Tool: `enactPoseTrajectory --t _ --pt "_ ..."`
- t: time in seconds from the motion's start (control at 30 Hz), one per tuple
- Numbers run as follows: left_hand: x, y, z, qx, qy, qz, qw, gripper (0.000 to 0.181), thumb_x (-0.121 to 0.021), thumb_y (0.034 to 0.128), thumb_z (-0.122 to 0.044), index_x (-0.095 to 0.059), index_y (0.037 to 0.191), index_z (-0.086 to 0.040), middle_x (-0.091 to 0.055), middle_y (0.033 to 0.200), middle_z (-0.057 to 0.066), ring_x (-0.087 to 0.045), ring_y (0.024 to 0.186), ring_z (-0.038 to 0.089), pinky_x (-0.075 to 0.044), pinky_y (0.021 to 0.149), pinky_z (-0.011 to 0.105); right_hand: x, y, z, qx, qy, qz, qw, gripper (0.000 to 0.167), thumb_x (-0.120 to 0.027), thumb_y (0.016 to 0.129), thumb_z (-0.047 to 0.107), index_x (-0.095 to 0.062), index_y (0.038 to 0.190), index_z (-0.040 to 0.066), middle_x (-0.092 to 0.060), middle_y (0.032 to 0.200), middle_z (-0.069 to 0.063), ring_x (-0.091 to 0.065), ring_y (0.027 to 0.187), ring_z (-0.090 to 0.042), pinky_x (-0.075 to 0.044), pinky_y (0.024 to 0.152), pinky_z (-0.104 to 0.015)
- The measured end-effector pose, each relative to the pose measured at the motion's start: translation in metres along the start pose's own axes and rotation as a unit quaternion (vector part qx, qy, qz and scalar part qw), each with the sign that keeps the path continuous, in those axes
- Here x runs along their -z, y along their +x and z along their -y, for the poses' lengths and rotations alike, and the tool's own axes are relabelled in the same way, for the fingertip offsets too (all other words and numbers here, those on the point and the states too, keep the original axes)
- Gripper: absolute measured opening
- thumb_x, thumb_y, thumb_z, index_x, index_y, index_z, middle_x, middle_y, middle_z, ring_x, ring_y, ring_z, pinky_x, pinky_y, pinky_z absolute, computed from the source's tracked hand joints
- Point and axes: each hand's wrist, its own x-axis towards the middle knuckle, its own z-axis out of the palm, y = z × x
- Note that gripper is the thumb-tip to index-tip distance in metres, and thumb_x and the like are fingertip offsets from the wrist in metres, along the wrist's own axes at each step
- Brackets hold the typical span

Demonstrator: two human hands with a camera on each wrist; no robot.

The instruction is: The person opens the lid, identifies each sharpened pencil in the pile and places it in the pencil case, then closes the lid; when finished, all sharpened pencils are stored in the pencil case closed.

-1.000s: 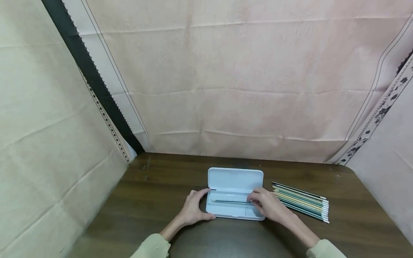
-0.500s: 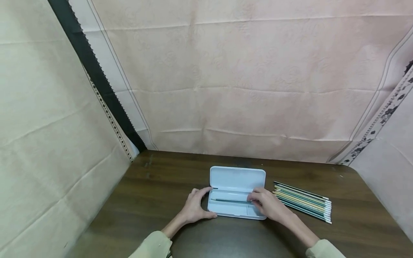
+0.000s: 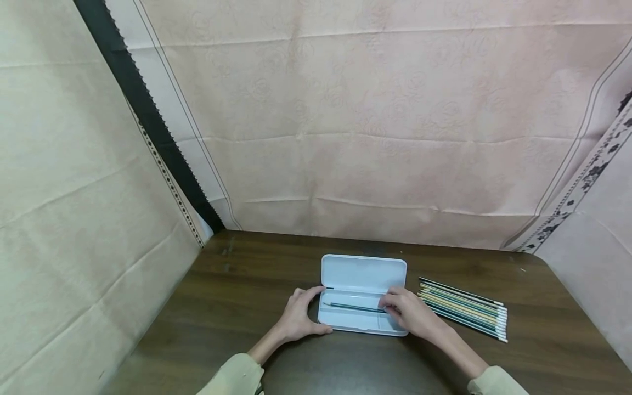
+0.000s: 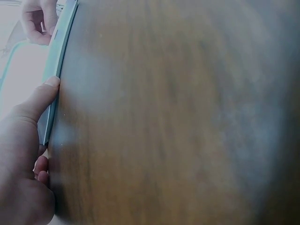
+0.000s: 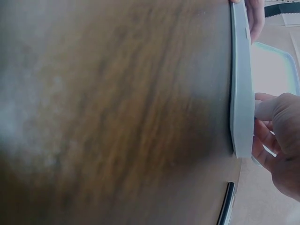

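Observation:
An open light-blue pencil case (image 3: 362,325) lies on the table, its lid (image 3: 364,274) raised at the back. My left hand (image 3: 299,320) holds its left end, thumb on the front edge and fingers at the back corner; in the left wrist view the thumb (image 4: 42,97) presses the front wall. Inside the case, a dark green pencil (image 3: 353,307) lies lengthwise. My right hand (image 3: 408,312) reaches over the right end of the case, and its fingers pinch the pencil's right end, which they hide. The right wrist view shows these fingers (image 5: 265,136) behind the case's front wall.
To the right of the case, several pencils (image 3: 464,310) in green, yellow and black lie side by side on the brown wooden table (image 3: 257,274). Pale cloth (image 3: 365,120) hangs behind the table and along both sides.
The pencil in the case has shifted slightly, its left tip a little to the right and its body showing darker. Both hands keep their places on the case; the head view has moved slightly.

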Motion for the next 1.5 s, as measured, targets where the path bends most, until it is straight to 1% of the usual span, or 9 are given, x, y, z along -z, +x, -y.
enactPoseTrajectory --t 0.23,0.33,0.5,0.63,0.87,1.07,1.23,1.4,1.5 --pt "0.001 0.001 -0.002 -0.001 -0.002 -0.002 1.0000 0.091 -0.090 0.0690 -0.047 -0.051 0.145 -0.015 -0.054 0.132 0.006 -0.042 0.110 0.024 -0.038 0.087 0.046 0.009 -0.006 0.000 -0.026 -0.009 -0.017 0.9995 0.022 -0.081 0.080 -0.003 -0.076 0.096 0.011 -0.062 0.092 0.003 -0.055 0.081 -0.010 -0.054 0.071 -0.029" --pt "0.000 0.001 -0.003 -0.001 -0.003 -0.001 1.0000 0.091 -0.090 0.0691 -0.047 -0.051 0.145 -0.015 -0.054 0.132 0.006 -0.042 0.110 0.024 -0.037 0.087 0.046 0.017 -0.014 -0.005 -0.026 -0.011 -0.050 0.9983 0.023 -0.081 0.079 -0.006 -0.076 0.095 0.010 -0.062 0.091 0.003 -0.055 0.080 -0.009 -0.053 0.068 -0.029" --pt "0.000 0.002 -0.005 -0.003 -0.006 -0.003 1.0000 0.092 -0.090 0.0691 -0.046 -0.051 0.145 -0.014 -0.054 0.132 0.007 -0.042 0.109 0.023 -0.037 0.087 0.045 0.032 -0.036 -0.023 0.000 -0.031 -0.124 0.9918 0.029 -0.080 0.072 -0.014 -0.075 0.091 0.008 -0.063 0.086 0.004 -0.057 0.075 -0.007 -0.050 0.062 -0.027" --pt "0.001 0.002 -0.005 -0.005 -0.003 -0.006 1.0000 0.091 -0.090 0.0694 -0.046 -0.050 0.145 -0.014 -0.054 0.131 0.007 -0.042 0.109 0.024 -0.037 0.086 0.045 0.046 -0.057 -0.035 -0.005 -0.054 -0.150 0.9871 0.032 -0.081 0.069 -0.015 -0.074 0.090 0.009 -0.066 0.087 0.003 -0.061 0.076 -0.009 -0.050 0.063 -0.028" --pt "0.003 0.004 -0.004 -0.001 -0.001 -0.007 1.0000 0.092 -0.090 0.0698 -0.047 -0.050 0.146 -0.015 -0.053 0.131 0.007 -0.042 0.110 0.024 -0.038 0.086 0.046 0.061 -0.089 -0.051 -0.022 -0.081 -0.160 0.9835 0.033 -0.082 0.067 -0.014 -0.074 0.087 0.011 -0.066 0.085 0.004 -0.059 0.072 -0.004 -0.043 0.062 -0.016" --pt "0.004 0.005 -0.006 -0.002 0.000 -0.009 1.0000 0.092 -0.090 0.0694 -0.047 -0.050 0.146 -0.014 -0.053 0.131 0.007 -0.042 0.109 0.023 -0.038 0.086 0.045 0.071 -0.112 -0.059 -0.039 -0.099 -0.156 0.9819 0.034 -0.082 0.066 -0.013 -0.073 0.086 0.013 -0.066 0.085 0.005 -0.060 0.074 -0.005 -0.042 0.064 -0.016" --pt "0.003 0.005 -0.007 -0.007 -0.001 -0.002 1.0000 0.093 -0.090 0.0699 -0.048 -0.049 0.146 -0.014 -0.053 0.133 0.006 -0.042 0.110 0.023 -0.038 0.086 0.045 0.077 -0.130 -0.065 -0.061 -0.119 -0.162 0.9777 0.039 -0.084 0.062 -0.014 -0.073 0.085 0.016 -0.066 0.086 0.006 -0.059 0.076 -0.009 -0.041 0.065 -0.017" --pt "0.002 0.003 -0.005 0.000 -0.003 0.000 1.0000 0.092 -0.090 0.0696 -0.048 -0.050 0.146 -0.014 -0.054 0.133 0.006 -0.042 0.110 0.024 -0.038 0.087 0.046 0.075 -0.139 -0.067 -0.077 -0.123 -0.163 0.9758 0.040 -0.084 0.061 -0.014 -0.073 0.084 0.016 -0.063 0.086 0.006 -0.057 0.072 -0.006 -0.040 0.062 -0.016" --pt "0.000 -0.001 -0.003 0.002 -0.001 0.001 1.0000 0.092 -0.090 0.0692 -0.048 -0.050 0.145 -0.015 -0.054 0.132 0.006 -0.042 0.110 0.024 -0.038 0.087 0.046 0.072 -0.143 -0.068 -0.078 -0.130 -0.160 0.9753 0.040 -0.085 0.060 -0.012 -0.073 0.084 0.017 -0.063 0.085 0.008 -0.057 0.072 -0.005 -0.040 0.063 -0.016"
